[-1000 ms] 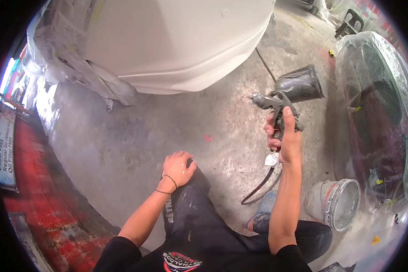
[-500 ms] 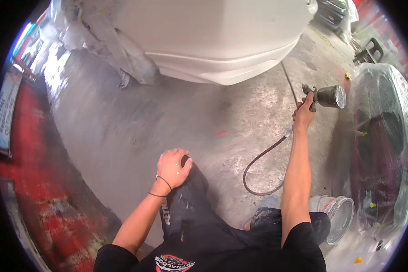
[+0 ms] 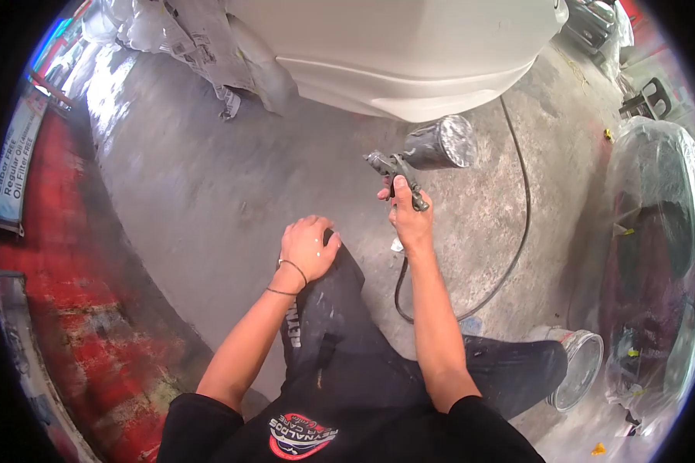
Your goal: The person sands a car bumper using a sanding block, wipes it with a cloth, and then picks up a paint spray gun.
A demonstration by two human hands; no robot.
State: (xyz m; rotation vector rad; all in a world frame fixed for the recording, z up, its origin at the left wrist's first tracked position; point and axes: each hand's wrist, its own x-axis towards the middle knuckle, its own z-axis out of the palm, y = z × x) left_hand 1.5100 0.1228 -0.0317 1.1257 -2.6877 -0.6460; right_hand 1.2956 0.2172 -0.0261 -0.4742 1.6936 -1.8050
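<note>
In my right hand [image 3: 411, 217] is a paint spray gun [image 3: 394, 171], gripped by its handle. Its round metal paint cup [image 3: 442, 143] points up and to the right, close below the lower edge of a white car bumper [image 3: 409, 86]. From the gun's lower end a dark air hose [image 3: 527, 208] loops across the floor and back up toward the car. My left hand [image 3: 307, 248] lies over my bent knee with its fingers draped on the dark trousers, holding no tool.
Masking paper [image 3: 201, 48] and plastic cover the car's left part. A paint bucket [image 3: 581, 370] stands by my right leg. Beyond it is a plastic-wrapped dark panel [image 3: 652, 262]. Along the left runs a worn red strip [image 3: 93, 293] with a printed sign [image 3: 20, 162].
My right hand has swung the spray gun to the left, from the open floor on the right to below the bumper. The hose shifted with it. My left hand stays on the knee.
</note>
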